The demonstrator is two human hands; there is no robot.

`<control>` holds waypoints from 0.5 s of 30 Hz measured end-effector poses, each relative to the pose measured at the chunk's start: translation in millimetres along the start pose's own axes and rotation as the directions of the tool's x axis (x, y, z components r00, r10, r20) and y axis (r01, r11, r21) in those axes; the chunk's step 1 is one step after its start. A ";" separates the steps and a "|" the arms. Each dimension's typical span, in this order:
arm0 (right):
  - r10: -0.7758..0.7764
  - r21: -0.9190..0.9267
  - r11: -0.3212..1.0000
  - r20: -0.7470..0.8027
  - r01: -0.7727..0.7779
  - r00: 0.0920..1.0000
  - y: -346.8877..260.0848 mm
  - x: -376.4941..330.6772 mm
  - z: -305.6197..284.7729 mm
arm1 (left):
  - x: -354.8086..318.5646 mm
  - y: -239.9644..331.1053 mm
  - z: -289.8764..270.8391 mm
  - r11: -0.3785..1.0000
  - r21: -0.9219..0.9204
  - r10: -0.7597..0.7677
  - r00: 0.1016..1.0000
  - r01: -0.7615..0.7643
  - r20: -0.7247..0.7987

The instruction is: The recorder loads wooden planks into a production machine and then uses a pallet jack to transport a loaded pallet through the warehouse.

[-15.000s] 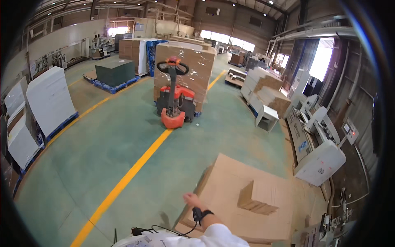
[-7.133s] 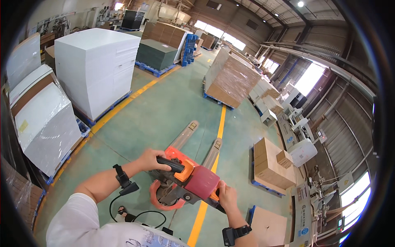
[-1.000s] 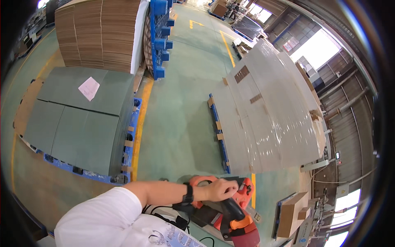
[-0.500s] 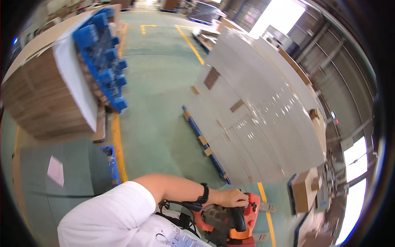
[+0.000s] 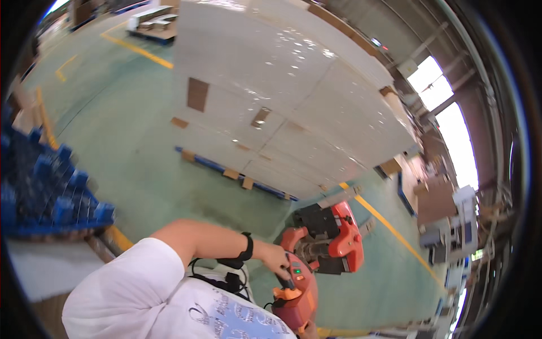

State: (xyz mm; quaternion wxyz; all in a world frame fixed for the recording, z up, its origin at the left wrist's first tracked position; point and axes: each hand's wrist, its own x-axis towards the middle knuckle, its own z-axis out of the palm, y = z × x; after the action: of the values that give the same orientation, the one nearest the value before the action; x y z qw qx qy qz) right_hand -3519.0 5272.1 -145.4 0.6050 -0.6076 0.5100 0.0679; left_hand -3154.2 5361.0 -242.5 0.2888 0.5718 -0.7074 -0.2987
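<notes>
A red electric pallet truck (image 5: 345, 240) stands at the lower middle, its forks pointing off to the right. Its tiller head (image 5: 298, 285), red with a black grip, orange parts and a small green-lit display, is close against my body. My left hand (image 5: 276, 261) is closed around the black grip, and a black band circles that wrist. At the lower edge my right hand (image 5: 309, 330) shows only in part, with its fingers bent at the other end of the tiller head; most of it is hidden.
A tall film-wrapped stack of pale cartons (image 5: 271, 107) on a blue pallet (image 5: 226, 171) rises ahead. At left, a blue plastic pallet (image 5: 56, 195) stands over a pale-topped stack. Yellow lines (image 5: 395, 231) mark the green floor. Further pallets and cartons (image 5: 435, 198) lie to the right.
My view has turned right, so the wrapped stack sits further left. The tiller head now shows apart from the truck body, and part of my right hand has come into view. My left hand stays on the grip.
</notes>
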 end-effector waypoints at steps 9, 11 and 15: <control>0.319 0.425 0.874 -0.138 -0.235 0.938 85.1 106.6 147.4 | -106.1 -142.5 50.4 0.980 -0.077 0.198 0.928 -0.183 0.314; 0.411 0.561 0.775 -0.098 -0.291 0.906 85.9 123.5 158.6 | -103.5 -171.7 29.1 0.972 -0.072 0.235 0.906 -0.224 0.352; -0.340 -0.617 0.786 -0.380 0.038 0.860 108.7 155.6 220.7 | -113.6 -225.3 9.8 0.961 -0.077 0.275 0.880 -0.266 0.388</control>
State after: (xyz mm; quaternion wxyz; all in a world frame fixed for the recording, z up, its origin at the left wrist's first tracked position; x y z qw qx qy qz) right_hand -3404.1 5393.4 -383.7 0.2470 -0.8119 0.5289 0.0100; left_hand -2997.7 5435.6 -426.2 0.1852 0.3923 -0.8206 -0.3721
